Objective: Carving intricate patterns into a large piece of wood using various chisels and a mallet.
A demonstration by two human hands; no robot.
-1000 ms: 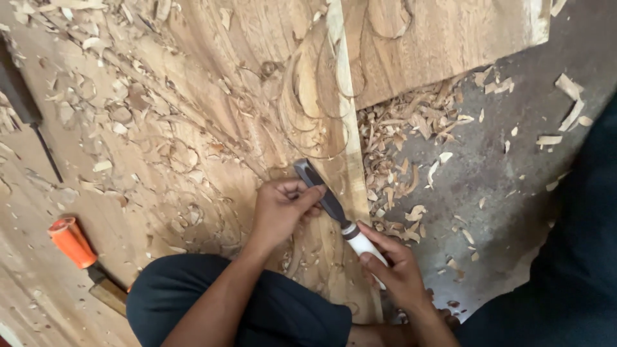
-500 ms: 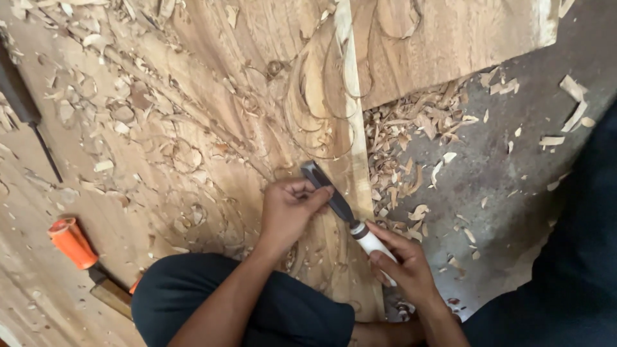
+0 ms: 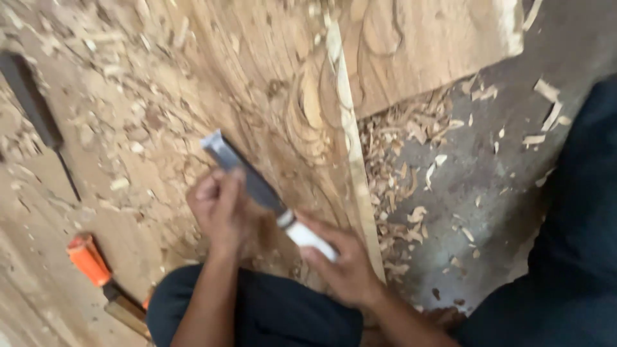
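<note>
A wide chisel (image 3: pixel 241 168) with a dark steel blade and a white handle lies slanted over a large carved wooden panel (image 3: pixel 270 77). My right hand (image 3: pixel 344 263) grips the white handle at its lower end. My left hand (image 3: pixel 222 209) is wrapped around the blade's shaft, fingers over the steel. The blade's edge points up and left, lifted to the panel's carved curves. The picture is blurred by motion.
Wood shavings (image 3: pixel 411 173) litter the panel and the grey floor (image 3: pixel 488 193) to the right. An orange-handled tool (image 3: pixel 90 260) lies at the lower left, and a dark long tool (image 3: pixel 32 103) at the far left. My dark-trousered knee (image 3: pixel 270 308) is at the bottom.
Both hands and the chisel have shifted left and up over the panel, and the blade tip now stands farther from the pale raised edge strip.
</note>
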